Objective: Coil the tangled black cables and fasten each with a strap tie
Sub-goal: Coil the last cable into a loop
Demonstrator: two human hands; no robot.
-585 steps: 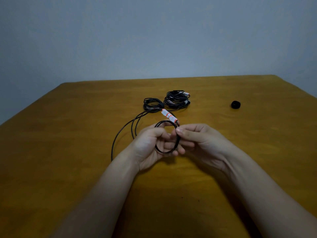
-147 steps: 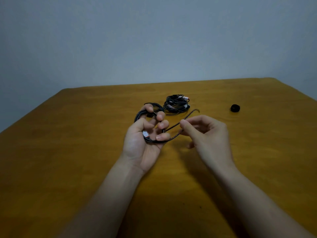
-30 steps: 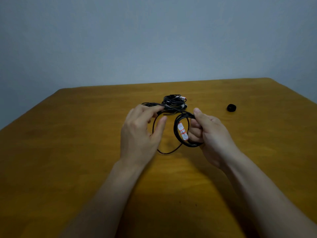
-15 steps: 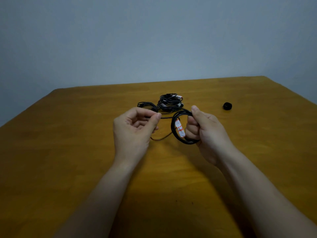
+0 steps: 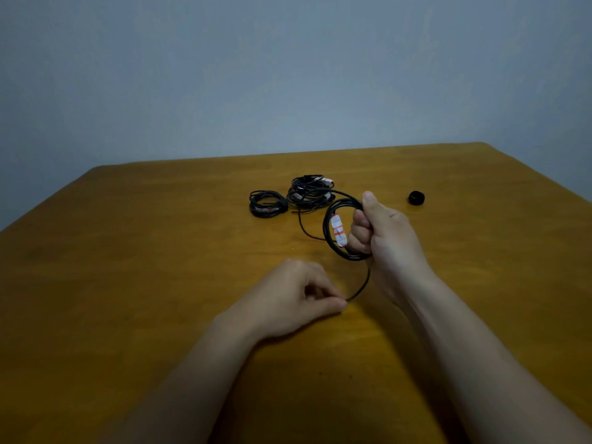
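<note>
Over the tabletop (image 5: pixel 128 283), the left hand (image 5: pixel 288 299) has dropped nearer, its grip pinching the cable's loose tail (image 5: pixel 364 283) and drawing it out. The right hand (image 5: pixel 384 238) still clasps the coil (image 5: pixel 327 238) upright; another loop seems due before strapping.

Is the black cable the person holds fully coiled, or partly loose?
Partly loose. The right hand grips loops of the thin black cable, but one strand trails down to the left hand, which pinches it.
</note>
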